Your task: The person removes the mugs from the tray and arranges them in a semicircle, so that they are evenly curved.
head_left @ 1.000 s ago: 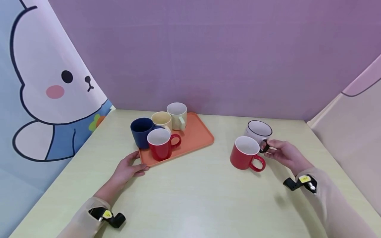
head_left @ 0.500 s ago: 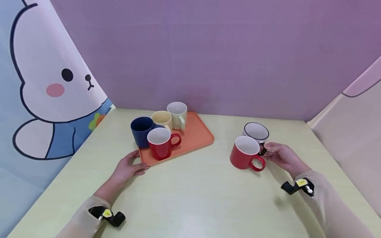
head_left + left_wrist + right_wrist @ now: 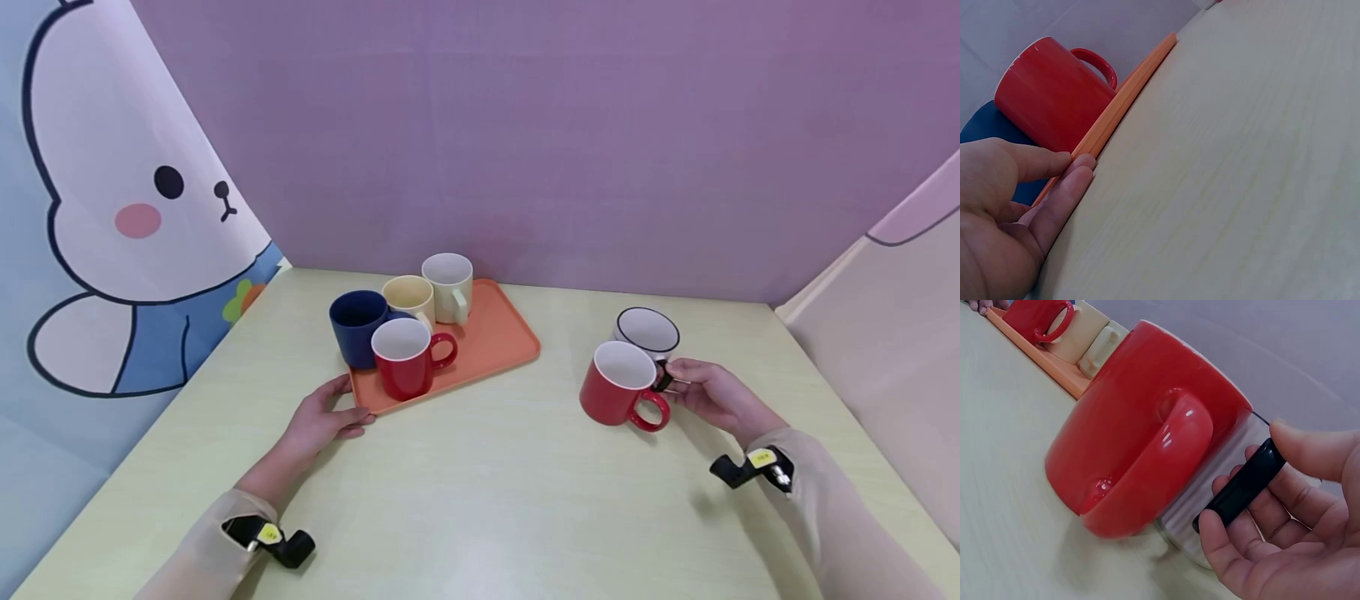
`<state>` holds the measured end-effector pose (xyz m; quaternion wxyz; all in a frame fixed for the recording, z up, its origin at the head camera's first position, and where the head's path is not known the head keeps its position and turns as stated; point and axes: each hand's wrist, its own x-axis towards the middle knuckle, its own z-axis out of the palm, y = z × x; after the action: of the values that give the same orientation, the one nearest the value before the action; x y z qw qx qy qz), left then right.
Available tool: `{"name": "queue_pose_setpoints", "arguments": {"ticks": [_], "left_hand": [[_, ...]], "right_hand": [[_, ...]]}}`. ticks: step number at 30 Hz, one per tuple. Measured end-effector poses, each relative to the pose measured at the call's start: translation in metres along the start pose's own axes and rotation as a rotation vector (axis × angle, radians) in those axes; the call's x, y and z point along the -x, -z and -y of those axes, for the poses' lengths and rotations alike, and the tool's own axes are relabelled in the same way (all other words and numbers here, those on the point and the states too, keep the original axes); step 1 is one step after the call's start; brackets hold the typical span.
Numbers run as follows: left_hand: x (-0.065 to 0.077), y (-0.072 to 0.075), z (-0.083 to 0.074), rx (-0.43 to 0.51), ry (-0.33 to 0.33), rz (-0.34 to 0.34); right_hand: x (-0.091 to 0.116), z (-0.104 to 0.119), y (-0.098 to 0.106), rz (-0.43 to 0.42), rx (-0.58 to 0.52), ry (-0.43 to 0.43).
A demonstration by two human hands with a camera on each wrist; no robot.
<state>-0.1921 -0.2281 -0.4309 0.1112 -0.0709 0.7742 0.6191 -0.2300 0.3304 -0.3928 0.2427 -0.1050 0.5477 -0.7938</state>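
Observation:
On the left, my left hand (image 3: 318, 423) pinches the near-left corner of an orange tray (image 3: 487, 342), thumb on top and fingers beneath, as the left wrist view shows. The tray bears a navy blue mug (image 3: 352, 333), a red mug (image 3: 405, 371), a pale yellow mug (image 3: 408, 293) and a cream mug (image 3: 444, 275). At the right, my right hand (image 3: 712, 400) grips the black handle (image 3: 1241, 484) of a white mug (image 3: 647, 331) with a dark rim. A second red mug (image 3: 611, 396) stands just in front of this white mug and partly hides it.
Both red mugs have their handles turned to the right. The pale table (image 3: 487, 500) ends at a purple backdrop (image 3: 562, 150). A printed cartoon cloth (image 3: 105, 250) hangs at the left and a pale cloth (image 3: 885, 333) at the right.
My right hand has shifted the white mug slightly to the left, behind the red one, and since then both have stayed nearly still. My left hand keeps its hold on the tray.

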Motion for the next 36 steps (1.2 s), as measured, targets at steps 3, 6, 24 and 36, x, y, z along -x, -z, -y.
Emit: {"name": "queue_pose_setpoints", "arguments": {"ticks": [3,6,24,36], "left_hand": [[0.000,0.000,0.000,0.004,-0.001,-0.003],[0.000,-0.001,0.001,0.009,-0.005,-0.001],[-0.001,0.000,0.001,0.006,-0.001,0.000],[-0.003,0.000,0.002,0.007,0.002,-0.002]], "right_hand": [[0.001,0.000,0.001,0.021,-0.017,-0.003],[0.001,-0.001,0.000,0.017,-0.021,-0.006],[0.015,0.015,-0.003,-0.205,0.340,0.095],[0.011,0.047,-0.023,-0.195,0.316,0.263]]}}
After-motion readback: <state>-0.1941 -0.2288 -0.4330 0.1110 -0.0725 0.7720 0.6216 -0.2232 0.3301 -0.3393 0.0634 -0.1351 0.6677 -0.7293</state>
